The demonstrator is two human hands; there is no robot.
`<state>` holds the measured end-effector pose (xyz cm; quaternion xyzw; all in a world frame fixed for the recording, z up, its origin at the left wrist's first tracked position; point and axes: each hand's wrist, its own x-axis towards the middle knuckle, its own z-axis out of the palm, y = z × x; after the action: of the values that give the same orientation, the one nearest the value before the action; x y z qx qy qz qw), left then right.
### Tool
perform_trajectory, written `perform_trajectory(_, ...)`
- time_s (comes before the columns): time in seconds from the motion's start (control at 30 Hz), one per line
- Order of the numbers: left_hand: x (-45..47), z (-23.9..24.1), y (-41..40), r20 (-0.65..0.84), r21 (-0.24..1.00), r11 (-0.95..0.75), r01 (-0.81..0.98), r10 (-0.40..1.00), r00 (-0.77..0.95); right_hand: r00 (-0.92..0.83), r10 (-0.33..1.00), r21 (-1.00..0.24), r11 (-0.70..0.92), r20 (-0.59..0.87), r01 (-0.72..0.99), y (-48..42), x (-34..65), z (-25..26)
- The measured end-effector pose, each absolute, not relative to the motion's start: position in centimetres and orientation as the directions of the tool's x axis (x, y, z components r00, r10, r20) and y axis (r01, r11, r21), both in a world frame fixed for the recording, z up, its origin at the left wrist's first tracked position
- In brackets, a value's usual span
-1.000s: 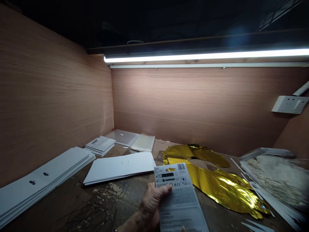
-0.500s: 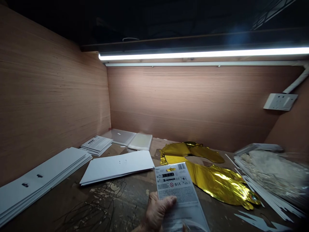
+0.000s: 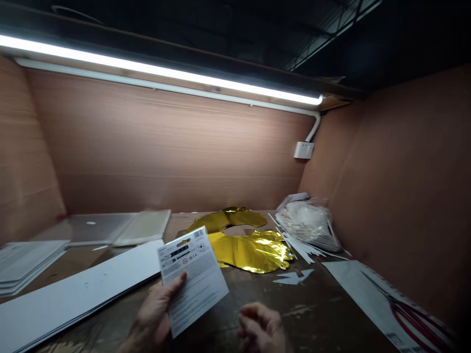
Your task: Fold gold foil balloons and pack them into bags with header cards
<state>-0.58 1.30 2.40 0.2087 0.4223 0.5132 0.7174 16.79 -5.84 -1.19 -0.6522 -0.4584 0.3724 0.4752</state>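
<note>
My left hand [image 3: 154, 309] grips a flat printed packet [image 3: 193, 289], thumb across its front. The packet is tilted and shows a barcode, a hang hole and small printing. To its right, over the dark tabletop, my right hand [image 3: 262, 326] is closed with curled fingers, apart from the packet; what those fingers hold, if anything, I cannot make out. Behind the packet lie shiny gold foil balloons [image 3: 253, 252], flat and partly hidden by it. A stack of long white cards [image 3: 91, 282] lies left of my left hand.
Clear plastic sleeves [image 3: 143, 228] and printed sheets [image 3: 29, 262] lie at left. White strips [image 3: 300, 245] and a plastic bag [image 3: 309, 223] sit back right, near a pale cutout [image 3: 294, 277]. Red-handled scissors [image 3: 412, 318] rest on a sheet [image 3: 353, 279] along the right wall.
The view has swung right, bringing the scissors and right wall into sight. My right hand, barely visible before at the packet's lower end, now shows apart from it. My left hand still holds the packet.
</note>
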Motion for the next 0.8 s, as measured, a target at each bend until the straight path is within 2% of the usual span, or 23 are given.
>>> perform_trajectory(0.03,-0.5,2.1,1.5,-0.406,0.734,0.410,-0.542,0.904,0.134,0.366,0.931,-0.915,-0.154,-0.008,0.372,-5.4,19.2,-0.7)
perform_trajectory(0.07,-0.3,1.6,1.5,-0.419,0.734,0.430,-0.526,0.896,0.149,0.408,0.910,-0.791,-0.197,0.072,0.579,-4.9,21.7,-0.2)
perform_trajectory(0.17,0.5,0.4,1.2,-0.451,0.741,0.460,-0.489,0.881,0.145,0.554,0.805,-0.634,-0.318,0.214,0.705,-2.8,29.4,1.1)
perform_trajectory(0.27,1.1,-0.4,1.1,-0.464,0.751,0.458,-0.475,0.879,0.112,0.649,0.722,-0.518,-0.470,0.240,0.714,-0.5,34.8,1.3)
perform_trajectory(0.37,1.1,-0.8,1.3,-0.484,0.712,0.473,-0.519,0.866,0.124,0.677,0.707,-0.414,-0.564,0.204,0.714,1.4,37.7,0.7)
perform_trajectory(0.53,0.8,-0.7,2.0,-0.507,0.626,0.430,-0.650,0.858,0.080,0.653,0.747,-0.288,-0.602,0.128,0.745,3.4,39.9,-0.2)
perform_trajectory(0.67,0.9,0.1,2.0,-0.513,0.582,0.429,-0.691,0.853,0.098,0.633,0.757,-0.260,-0.586,0.162,0.767,3.7,40.9,-0.2)
perform_trajectory(0.73,0.6,0.7,1.6,-0.477,0.620,0.427,-0.659,0.871,0.116,0.624,0.752,-0.261,-0.571,0.212,0.778,3.2,41.1,-0.1)
perform_trajectory(0.8,-0.4,1.3,1.0,-0.439,0.740,0.422,-0.523,0.893,0.099,0.608,0.748,-0.270,-0.547,0.268,0.792,2.4,41.2,-0.1)
